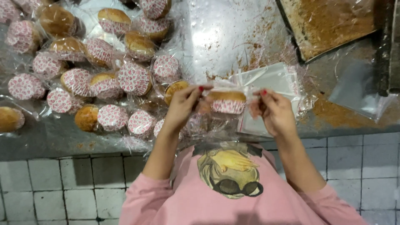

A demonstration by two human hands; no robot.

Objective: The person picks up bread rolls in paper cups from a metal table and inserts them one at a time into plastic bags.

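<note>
Cupcake (227, 102) in a red-patterned paper cup, wrapped in a clear plastic bag (250, 89), held upright above the near edge of a grey metal table (216, 29), golden top up, bag's long axis running left to right. Left hand (181, 106) pinching the bag's left end, right hand (273, 110) pinching its right end, fingers pressed together. Just beyond, a stack of empty clear bags (273, 79); at left, a heap of bagged cupcakes (104, 71); at upper right, a crumb-strewn baking tray (329, 21).
</note>
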